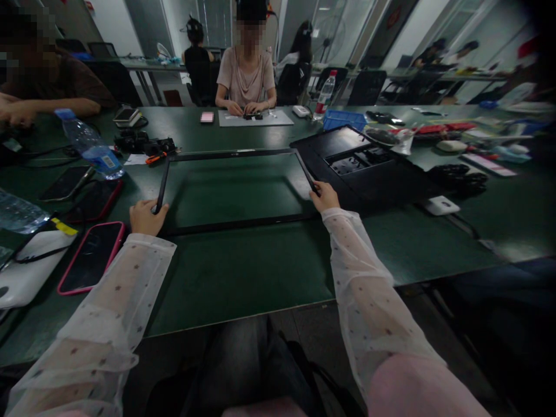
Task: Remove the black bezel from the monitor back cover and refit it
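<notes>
A thin black rectangular frame (pixel 234 225), like a monitor bezel, is held by its two short sides over the green table (pixel 260 272). My left hand (pixel 147 218) is closed round its left side near the front corner. On the opposite side, my right hand (pixel 325 197) grips the right edge. Through the open middle of the frame the tabletop shows, with the frame's shadow on it. Just beyond my right hand lies a large black panel (pixel 369 185), like a monitor's back cover, with a rectangular recess in it.
Left of me are a pink-cased phone (pixel 92 258), a white power bank (pixel 35 269) and a water bottle (pixel 93 147). Behind the panel stands a blue basket (pixel 345 120). Across the table a person (pixel 246 75) works at a grey mat (pixel 282 117). Cables and parts crowd the right.
</notes>
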Available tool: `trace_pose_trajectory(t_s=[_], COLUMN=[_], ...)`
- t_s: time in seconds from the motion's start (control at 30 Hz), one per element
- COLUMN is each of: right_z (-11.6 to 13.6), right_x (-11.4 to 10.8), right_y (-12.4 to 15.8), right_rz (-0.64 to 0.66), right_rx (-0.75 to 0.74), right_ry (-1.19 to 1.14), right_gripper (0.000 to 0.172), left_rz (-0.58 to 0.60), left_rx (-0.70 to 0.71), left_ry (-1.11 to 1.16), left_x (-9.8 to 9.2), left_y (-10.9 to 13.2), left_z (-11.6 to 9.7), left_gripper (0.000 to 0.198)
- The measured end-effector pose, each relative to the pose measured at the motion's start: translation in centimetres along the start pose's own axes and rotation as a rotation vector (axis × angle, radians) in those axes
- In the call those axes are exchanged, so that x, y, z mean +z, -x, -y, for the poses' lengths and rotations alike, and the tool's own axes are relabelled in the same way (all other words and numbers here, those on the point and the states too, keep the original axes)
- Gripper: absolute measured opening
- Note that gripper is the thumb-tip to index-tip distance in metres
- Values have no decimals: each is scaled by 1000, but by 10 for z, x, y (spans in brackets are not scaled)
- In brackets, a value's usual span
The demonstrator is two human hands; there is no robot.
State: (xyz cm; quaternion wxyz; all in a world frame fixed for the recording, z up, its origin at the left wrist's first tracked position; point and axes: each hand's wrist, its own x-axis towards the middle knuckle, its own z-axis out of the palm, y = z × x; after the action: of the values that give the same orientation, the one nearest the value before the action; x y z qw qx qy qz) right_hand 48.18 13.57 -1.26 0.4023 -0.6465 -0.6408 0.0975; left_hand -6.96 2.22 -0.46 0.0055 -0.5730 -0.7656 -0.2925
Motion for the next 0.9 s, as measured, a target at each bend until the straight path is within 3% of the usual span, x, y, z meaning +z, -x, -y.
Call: trace_pose_trajectory(t_s=[0.27, 0.47, 0.6, 0.77, 0.9], right_z=[-8, -13, -12, -10, -10], right_x=[8, 12, 11, 9, 8], right_y=[-1, -4, -4, -3, -4], right_rz=[61, 64, 69, 70, 48], right_rx=[20, 32, 37, 77, 90], right_ry=[56, 54, 63, 129, 144], right_gripper=[27, 27, 29, 35, 37], left_rz=[9, 41, 70, 325, 425], left_rx=[-61, -99, 70, 304, 379], left_ry=[34, 29, 117, 114, 33], left_x=[8, 3, 0, -4, -8], left_y=[3, 4, 10, 21, 24], left_z=[6, -3, -15, -31, -34], left_gripper=[31, 38, 51, 52, 52])
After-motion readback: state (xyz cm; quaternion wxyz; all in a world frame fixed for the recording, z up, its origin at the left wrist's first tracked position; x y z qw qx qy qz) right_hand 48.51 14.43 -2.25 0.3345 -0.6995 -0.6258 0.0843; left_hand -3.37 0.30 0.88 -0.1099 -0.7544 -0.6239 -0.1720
